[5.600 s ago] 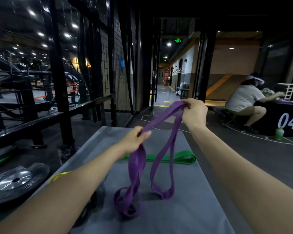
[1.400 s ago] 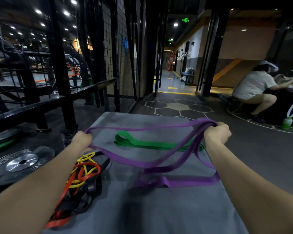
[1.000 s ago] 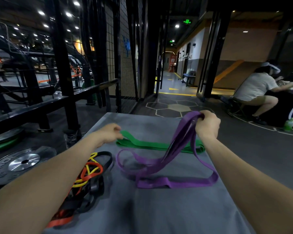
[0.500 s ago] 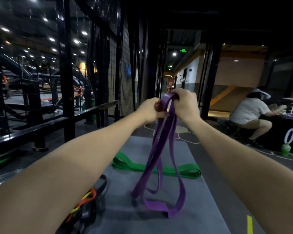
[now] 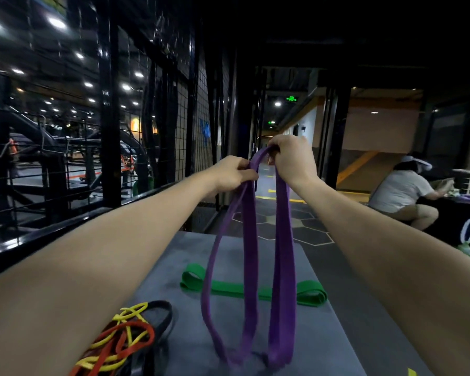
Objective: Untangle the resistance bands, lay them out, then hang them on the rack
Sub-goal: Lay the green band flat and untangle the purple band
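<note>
A purple resistance band (image 5: 282, 267) hangs in long loops from both of my raised hands down to the grey mat (image 5: 323, 335). My right hand (image 5: 292, 157) grips its top. My left hand (image 5: 234, 173) pinches a strand just below and to the left. A green band (image 5: 307, 295) lies flat across the mat behind the purple loops. A tangle of yellow, red and black bands (image 5: 125, 343) sits on the mat's left edge, partly behind my left forearm.
A black wire-mesh rack (image 5: 198, 112) and rails (image 5: 52, 232) stand to the left and ahead. At the right a person in a white shirt (image 5: 402, 191) sits by a black table marked 04. A green bottle (image 5: 465, 248) stands on the floor there.
My hands have spread slightly apart at the top of the purple band, and its loops hang longer and straighter. The view has tilted down, showing more of the tangled bands.
</note>
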A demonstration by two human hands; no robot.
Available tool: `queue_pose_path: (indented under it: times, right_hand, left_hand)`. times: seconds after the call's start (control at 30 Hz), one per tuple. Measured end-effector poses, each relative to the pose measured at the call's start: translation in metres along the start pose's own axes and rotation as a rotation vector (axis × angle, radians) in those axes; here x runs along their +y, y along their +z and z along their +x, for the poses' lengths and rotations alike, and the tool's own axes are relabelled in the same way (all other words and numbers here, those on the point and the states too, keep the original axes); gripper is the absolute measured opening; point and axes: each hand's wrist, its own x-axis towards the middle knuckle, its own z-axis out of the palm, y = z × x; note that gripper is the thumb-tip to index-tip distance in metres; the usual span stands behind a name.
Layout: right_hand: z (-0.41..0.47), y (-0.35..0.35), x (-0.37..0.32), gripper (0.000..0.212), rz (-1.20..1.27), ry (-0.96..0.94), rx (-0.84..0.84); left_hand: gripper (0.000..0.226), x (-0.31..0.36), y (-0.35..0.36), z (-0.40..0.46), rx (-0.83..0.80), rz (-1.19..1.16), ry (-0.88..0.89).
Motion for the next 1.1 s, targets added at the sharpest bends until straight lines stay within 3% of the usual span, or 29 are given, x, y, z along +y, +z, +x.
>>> queue_pose_path:
  times: [0.1, 0.27, 0.33, 0.47, 0.67, 0.83, 1.1]
  right_hand:
    - [0.003, -0.001, -0.004, 0.025, -0.071, -0.075, -0.001]
    - [0.008, 0.001, -0.014, 0.017, -0.218, -0.225, -0.065]
    - [0.008, 0.003, -0.016, 0.020, -0.204, -0.220, -0.056]
    - [0.010, 0.008, -0.022, 0.022, -0.134, -0.166, -0.020]
    - [0.004, 0.006, -0.019, 0.023, -0.047, -0.069, -0.044]
    - [-0.004, 0.006, -0.010, 0.017, -0.025, -0.011, -0.066]
    - [-0.006, 0.006, -0.015, 0.014, -0.124, -0.093, -0.147]
  left_hand:
    - [0.010, 0.001, -0.009, -0.002, -0.084, -0.132, -0.027]
    - [0.022, 0.000, -0.034, -0.003, -0.156, -0.073, -0.105]
    - [0.016, -0.003, -0.037, -0.004, -0.156, -0.106, -0.103]
    - [0.013, -0.007, -0.029, -0.007, -0.131, -0.169, -0.081]
    - [0.022, -0.016, -0.011, -0.005, 0.033, -0.157, -0.010]
    - [0.026, -0.014, -0.006, -0.005, 0.021, -0.149, 0.008]
    - [0.012, -0.020, 0.006, -0.008, 0.075, -0.301, 0.014]
